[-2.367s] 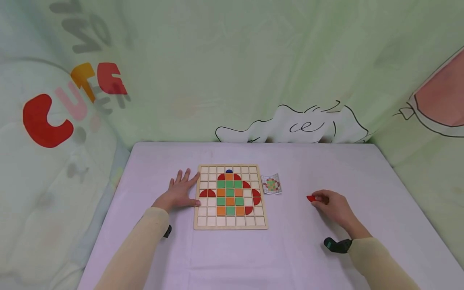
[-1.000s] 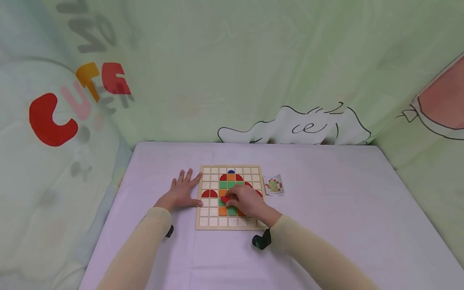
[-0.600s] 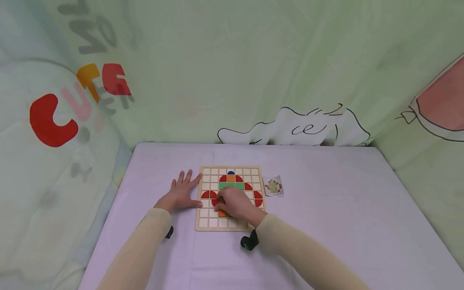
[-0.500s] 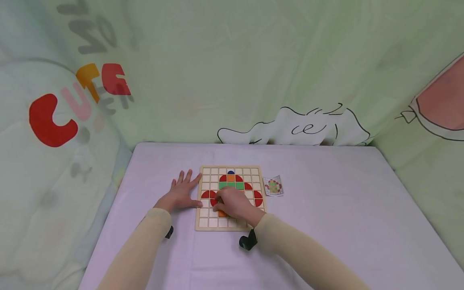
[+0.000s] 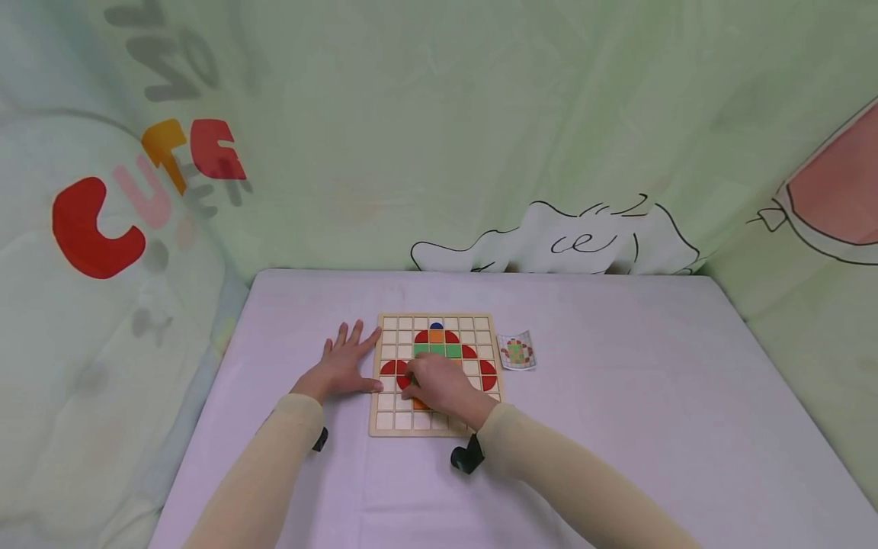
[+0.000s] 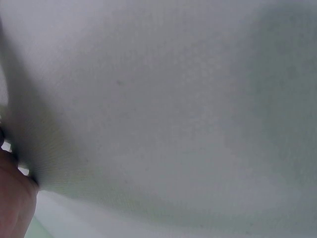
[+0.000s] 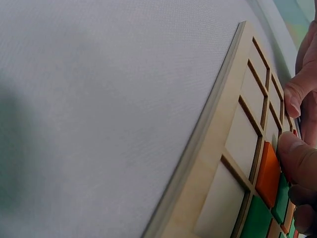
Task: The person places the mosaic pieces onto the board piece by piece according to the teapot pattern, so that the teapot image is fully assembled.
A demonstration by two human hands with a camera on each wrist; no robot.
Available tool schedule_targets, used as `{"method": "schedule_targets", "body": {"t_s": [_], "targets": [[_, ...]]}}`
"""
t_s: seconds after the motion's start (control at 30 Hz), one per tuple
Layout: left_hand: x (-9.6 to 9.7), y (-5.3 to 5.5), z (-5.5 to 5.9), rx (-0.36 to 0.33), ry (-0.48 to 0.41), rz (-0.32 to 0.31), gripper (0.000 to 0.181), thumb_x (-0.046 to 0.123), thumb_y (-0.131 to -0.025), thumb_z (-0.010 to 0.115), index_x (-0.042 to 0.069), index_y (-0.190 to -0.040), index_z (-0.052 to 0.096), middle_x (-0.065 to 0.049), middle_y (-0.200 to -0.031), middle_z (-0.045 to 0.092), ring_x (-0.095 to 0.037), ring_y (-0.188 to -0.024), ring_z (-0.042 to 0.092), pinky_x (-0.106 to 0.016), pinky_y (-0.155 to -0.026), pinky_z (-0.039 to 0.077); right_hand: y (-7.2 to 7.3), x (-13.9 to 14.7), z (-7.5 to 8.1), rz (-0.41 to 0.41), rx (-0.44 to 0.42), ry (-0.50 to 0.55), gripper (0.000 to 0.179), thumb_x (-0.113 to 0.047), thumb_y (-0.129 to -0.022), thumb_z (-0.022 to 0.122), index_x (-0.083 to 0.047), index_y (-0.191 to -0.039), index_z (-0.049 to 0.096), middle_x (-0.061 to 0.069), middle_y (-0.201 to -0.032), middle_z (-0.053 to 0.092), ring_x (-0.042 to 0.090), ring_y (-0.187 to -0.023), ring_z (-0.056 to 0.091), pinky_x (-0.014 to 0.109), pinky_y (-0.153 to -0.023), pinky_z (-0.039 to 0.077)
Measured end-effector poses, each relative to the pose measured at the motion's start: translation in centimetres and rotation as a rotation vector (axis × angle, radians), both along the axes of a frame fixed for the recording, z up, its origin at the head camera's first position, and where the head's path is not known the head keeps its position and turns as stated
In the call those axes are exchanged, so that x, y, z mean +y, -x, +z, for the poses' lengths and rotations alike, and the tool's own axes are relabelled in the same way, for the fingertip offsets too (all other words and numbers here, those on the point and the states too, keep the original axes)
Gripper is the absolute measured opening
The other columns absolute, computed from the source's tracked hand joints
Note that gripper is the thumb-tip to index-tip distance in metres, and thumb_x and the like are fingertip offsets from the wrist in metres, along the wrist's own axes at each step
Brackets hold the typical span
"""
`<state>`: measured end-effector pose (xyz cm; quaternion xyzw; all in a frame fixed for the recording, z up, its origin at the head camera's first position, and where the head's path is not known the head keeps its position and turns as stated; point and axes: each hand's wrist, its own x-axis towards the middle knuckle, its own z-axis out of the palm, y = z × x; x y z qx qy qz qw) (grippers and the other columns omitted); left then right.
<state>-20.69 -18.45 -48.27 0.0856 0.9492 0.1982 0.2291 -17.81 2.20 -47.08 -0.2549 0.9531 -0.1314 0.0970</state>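
Note:
A wooden grid board [image 5: 386, 421] lies on the table, its cells partly filled with green and orange square tiles, red quarter-circle tiles and a blue half-round piece [image 5: 436, 326]. My right hand [image 5: 444, 385] reaches over the middle of the board. Its thumb and index finger pinch a red quarter-circle tile [image 5: 402, 382] in a left-hand cell, just below a pair of red tiles [image 5: 392, 368]. The palm hides several central tiles. With fingers spread, my left hand [image 5: 343, 364] rests flat on the table, thumb and index fingertip touching the board's left edge. The right wrist view shows an orange tile [image 7: 268, 173] beside the right thumb.
A small printed card [image 5: 517, 351] with a coloured grid pattern lies just right of the board. The table [image 5: 617, 366] has a pale lilac cloth, and printed curtains [image 5: 439, 137] stand behind and at both sides. Dark wrist devices [image 5: 468, 456] sit at the sleeves.
My right hand has carried the red tile from the right side of the table leftward onto the board, into the cell under the red pair. The left hand has stayed at the board's edge.

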Motion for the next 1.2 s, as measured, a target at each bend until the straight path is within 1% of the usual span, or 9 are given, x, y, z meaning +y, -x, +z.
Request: {"method": "schedule_targets", "body": {"t_s": [0.27, 0.5, 0.73, 0.8, 0.9, 1.0, 1.03, 1.17, 1.2], "targets": [[0.0, 0.0, 0.2, -0.005, -0.005, 0.000, 0.107, 0.042, -0.083, 0.084, 0.019, -0.165, 0.018, -0.019, -0.172, -0.003, -0.044, -0.158, -0.011, -0.064, -0.126, -0.001, -0.1, 0.0, 0.1, -0.009, -0.006, 0.020, 0.031, -0.032, -0.087, 0.082, -0.011, -0.109, 0.078, 0.003, -0.098, 0.073, 0.015, -0.085, 0.063, 0.027, -0.085, 0.059], [0.1, -0.1, 0.5, 0.004, -0.011, -0.006, 0.108, 0.040, -0.082, 0.085, 0.017, -0.165, 0.020, -0.021, -0.172, 0.000, -0.046, -0.158, -0.008, -0.065, -0.126, 0.001, -0.1, 0.0, 0.2, -0.031, 0.000, 0.042, 0.026, -0.028, -0.088, 0.081, -0.011, -0.107, 0.079, 0.003, -0.098, 0.074, 0.015, -0.087, 0.065, 0.028, -0.086, 0.060], [0.2, -0.2, 0.3, 0.005, -0.012, -0.011, 0.108, 0.040, -0.082, 0.085, 0.017, -0.165, 0.020, -0.021, -0.172, 0.000, -0.046, -0.158, -0.008, -0.065, -0.125, 0.001, -0.3, 0.1, 0.2, -0.045, -0.006, 0.053, 0.025, -0.028, -0.088, 0.081, -0.011, -0.106, 0.079, 0.003, -0.098, 0.074, 0.015, -0.086, 0.064, 0.028, -0.086, 0.059], [0.3, -0.2, 0.1, 0.003, -0.012, -0.012, 0.108, 0.041, -0.082, 0.085, 0.018, -0.165, 0.020, -0.021, -0.172, 0.000, -0.046, -0.158, -0.009, -0.065, -0.125, 0.000, -0.4, 0.2, 0.1, -0.052, -0.017, 0.070, 0.025, -0.028, -0.088, 0.081, -0.011, -0.106, 0.079, 0.003, -0.098, 0.074, 0.015, -0.086, 0.063, 0.028, -0.086, 0.059], [0.2, -0.2, 0.0, -0.001, -0.011, -0.013, 0.108, 0.041, -0.083, 0.084, 0.018, -0.165, 0.019, -0.021, -0.172, -0.001, -0.045, -0.158, -0.010, -0.065, -0.125, 0.000, -0.7, 0.6, 0.2, -0.082, -0.067, 0.130, 0.023, -0.026, -0.089, 0.080, -0.009, -0.106, 0.078, 0.003, -0.097, 0.073, 0.015, -0.084, 0.061, 0.029, -0.085, 0.059], [0.1, -0.2, -0.1, -0.005, -0.013, -0.009, 0.108, 0.040, -0.083, 0.084, 0.017, -0.165, 0.018, -0.021, -0.172, -0.001, -0.045, -0.158, -0.010, -0.065, -0.125, 0.000, -1.0, 1.9, 0.4, -0.137, -0.114, 0.225, 0.021, -0.023, -0.092, 0.078, -0.007, -0.106, 0.078, 0.004, -0.096, 0.072, 0.015, -0.082, 0.059, 0.030, -0.081, 0.058], [0.1, -0.3, -0.1, -0.008, -0.015, -0.007, 0.108, 0.039, -0.083, 0.085, 0.017, -0.165, 0.018, -0.021, -0.172, -0.002, -0.045, -0.158, -0.010, -0.065, -0.125, -0.001, -1.1, 2.5, 0.4, -0.158, -0.115, 0.254, 0.021, -0.022, -0.092, 0.077, -0.007, -0.106, 0.077, 0.004, -0.096, 0.072, 0.015, -0.081, 0.058, 0.031, -0.080, 0.057], [-0.3, -0.6, -0.8, -0.016, -0.018, -0.003, 0.108, 0.039, -0.083, 0.085, 0.017, -0.165, 0.018, -0.021, -0.172, -0.002, -0.046, -0.158, -0.011, -0.066, -0.125, -0.001, -1.5, 6.4, 0.5, -0.219, -0.079, 0.335, 0.022, -0.022, -0.096, 0.073, -0.005, -0.110, 0.075, 0.004, -0.097, 0.071, 0.015, -0.083, 0.058, 0.031, -0.078, 0.055], [-0.6, -0.7, -1.1, -0.020, -0.023, -0.001, 0.109, 0.039, -0.083, 0.085, 0.016, -0.165, 0.018, -0.022, -0.172, -0.002, -0.046, -0.157, -0.011, -0.066, -0.125, -0.001, -1.5, 7.6, 0.5, -0.228, -0.068, 0.337, 0.024, -0.023, -0.097, 0.071, -0.005, -0.112, 0.075, 0.005, -0.100, 0.070, 0.015, -0.085, 0.059, 0.032, -0.079, 0.055]]}}
